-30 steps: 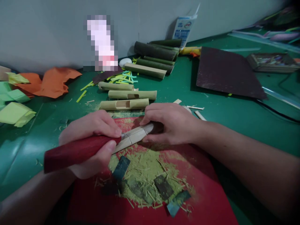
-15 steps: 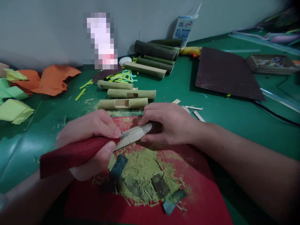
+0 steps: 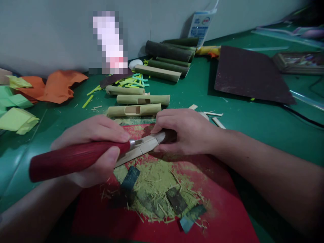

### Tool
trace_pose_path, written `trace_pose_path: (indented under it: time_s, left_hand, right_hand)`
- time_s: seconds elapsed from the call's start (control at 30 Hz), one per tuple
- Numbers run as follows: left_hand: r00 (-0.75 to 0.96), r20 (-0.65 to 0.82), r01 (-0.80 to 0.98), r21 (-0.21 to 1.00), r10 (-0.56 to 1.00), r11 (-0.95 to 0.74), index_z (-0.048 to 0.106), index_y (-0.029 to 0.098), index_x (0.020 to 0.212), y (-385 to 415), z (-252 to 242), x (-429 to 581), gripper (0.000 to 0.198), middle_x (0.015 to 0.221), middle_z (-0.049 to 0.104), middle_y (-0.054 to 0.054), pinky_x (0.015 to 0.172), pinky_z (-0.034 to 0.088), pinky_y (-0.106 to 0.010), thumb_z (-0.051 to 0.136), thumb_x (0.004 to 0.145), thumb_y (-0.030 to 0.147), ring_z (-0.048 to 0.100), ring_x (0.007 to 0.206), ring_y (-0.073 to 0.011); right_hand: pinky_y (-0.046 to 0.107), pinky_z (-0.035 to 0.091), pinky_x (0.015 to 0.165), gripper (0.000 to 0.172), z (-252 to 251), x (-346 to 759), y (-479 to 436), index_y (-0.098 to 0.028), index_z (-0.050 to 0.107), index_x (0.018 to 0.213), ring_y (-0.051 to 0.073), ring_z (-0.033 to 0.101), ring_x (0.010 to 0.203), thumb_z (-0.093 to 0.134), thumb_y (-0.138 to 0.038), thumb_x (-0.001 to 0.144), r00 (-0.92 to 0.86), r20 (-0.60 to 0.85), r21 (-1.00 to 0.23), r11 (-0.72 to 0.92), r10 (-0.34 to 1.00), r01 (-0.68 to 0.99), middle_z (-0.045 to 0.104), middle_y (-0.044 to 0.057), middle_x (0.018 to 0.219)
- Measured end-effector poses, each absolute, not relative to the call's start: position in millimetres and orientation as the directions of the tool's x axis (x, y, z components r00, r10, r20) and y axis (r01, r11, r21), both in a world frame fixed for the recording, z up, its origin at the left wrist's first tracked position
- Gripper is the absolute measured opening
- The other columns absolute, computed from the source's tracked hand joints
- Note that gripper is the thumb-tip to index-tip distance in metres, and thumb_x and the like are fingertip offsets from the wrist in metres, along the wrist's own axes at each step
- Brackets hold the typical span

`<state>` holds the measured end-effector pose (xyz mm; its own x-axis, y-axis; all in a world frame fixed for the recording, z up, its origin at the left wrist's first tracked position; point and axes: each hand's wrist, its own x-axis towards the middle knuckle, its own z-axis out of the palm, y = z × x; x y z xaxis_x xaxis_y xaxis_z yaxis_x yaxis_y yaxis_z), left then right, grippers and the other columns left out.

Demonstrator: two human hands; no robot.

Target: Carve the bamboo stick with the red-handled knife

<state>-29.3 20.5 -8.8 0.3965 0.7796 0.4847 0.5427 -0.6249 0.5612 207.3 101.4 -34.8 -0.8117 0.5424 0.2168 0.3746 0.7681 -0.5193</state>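
My left hand (image 3: 93, 148) is closed round the dark red handle of a carving tool (image 3: 76, 160). The tool's metal shank points right and lies over a pale bamboo piece (image 3: 149, 144) with dark lines across it. My right hand (image 3: 182, 131) grips the far right end of that bamboo, thumb below and fingers above. Under both hands lies a red board (image 3: 217, 202), strewn with greenish shavings (image 3: 157, 175) and several dark scraps (image 3: 176, 199). Whether the tool's tip touches the bamboo is hard to tell.
Bamboo tubes with cut openings (image 3: 134, 110) lie just beyond the board, with darker bamboo pieces (image 3: 168, 52) behind. Orange paper (image 3: 59, 86) is at the left. A dark brown sheet (image 3: 248, 74) and a small tray (image 3: 301, 62) sit at the right.
My left hand and the tool have moved back left, showing more of the metal shank and the bamboo. My right hand keeps its hold; the view has shifted slightly.
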Motion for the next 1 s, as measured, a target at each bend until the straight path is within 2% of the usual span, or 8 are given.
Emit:
trace_pose_path:
  time_s: [0.13, 0.27, 0.37, 0.67, 1.0]
  left_hand:
    - [0.384, 0.487, 0.566, 0.547, 0.784, -0.617, 0.074, 0.028, 0.093, 23.8, -4.1, -16.0, 0.017, 0.083, 0.076, -0.001, 0.070, 0.062, -0.036, 0.067, 0.084, 0.041, 0.073, 0.088, -0.0241]
    - [0.402, 0.494, 0.563, 0.530, 0.771, -0.634, 0.073, 0.028, 0.091, 26.7, -0.3, -15.2, 0.010, 0.089, 0.077, 0.000, 0.075, 0.062, -0.034, 0.069, 0.082, 0.028, 0.073, 0.086, -0.0209]
    - [0.405, 0.508, 0.533, 0.545, 0.760, -0.648, 0.073, 0.027, 0.093, 26.6, -1.7, -18.6, 0.013, 0.094, 0.076, 0.000, 0.078, 0.061, -0.034, 0.070, 0.081, 0.022, 0.072, 0.086, -0.0190]
    - [0.446, 0.498, 0.475, 0.572, 0.744, -0.668, 0.073, 0.022, 0.101, 29.2, -3.6, -20.8, 0.019, 0.101, 0.076, -0.004, 0.083, 0.059, -0.032, 0.073, 0.082, 0.022, 0.072, 0.094, -0.0203]
    - [0.476, 0.457, 0.481, 0.580, 0.751, -0.658, 0.072, 0.023, 0.104, 30.6, -3.2, -21.5, 0.022, 0.107, 0.076, -0.003, 0.087, 0.059, -0.030, 0.073, 0.082, 0.019, 0.072, 0.100, -0.0198]
  right_hand:
    - [0.027, 0.033, 0.065, 0.027, -34.9, 207.4, 101.2, -0.019, 0.071, 0.092, 0.017, 0.058, 0.081, 0.076, -0.040, 0.075, -0.812, 0.210, -0.518, 0.766, 0.544, 0.380, 0.066, 0.002, 0.088]
    - [0.027, 0.034, 0.066, 0.029, -35.4, 207.0, 101.7, -0.019, 0.070, 0.093, 0.017, 0.058, 0.082, 0.076, -0.041, 0.075, -0.815, 0.203, -0.516, 0.767, 0.543, 0.382, 0.066, 0.003, 0.089]
    - [0.027, 0.034, 0.067, 0.029, -35.5, 206.6, 101.9, -0.019, 0.070, 0.093, 0.018, 0.059, 0.083, 0.076, -0.041, 0.075, -0.814, 0.206, -0.518, 0.766, 0.544, 0.381, 0.067, 0.003, 0.090]
    - [0.028, 0.034, 0.066, 0.030, -35.6, 207.1, 101.2, -0.019, 0.070, 0.093, 0.017, 0.058, 0.082, 0.078, -0.042, 0.075, -0.813, 0.213, -0.510, 0.772, 0.541, 0.380, 0.067, 0.002, 0.088]
    - [0.027, 0.031, 0.063, 0.027, -35.7, 206.8, 101.9, -0.019, 0.070, 0.089, 0.015, 0.056, 0.075, 0.077, -0.041, 0.075, -0.815, 0.230, -0.492, 0.786, 0.531, 0.374, 0.062, 0.000, 0.080]
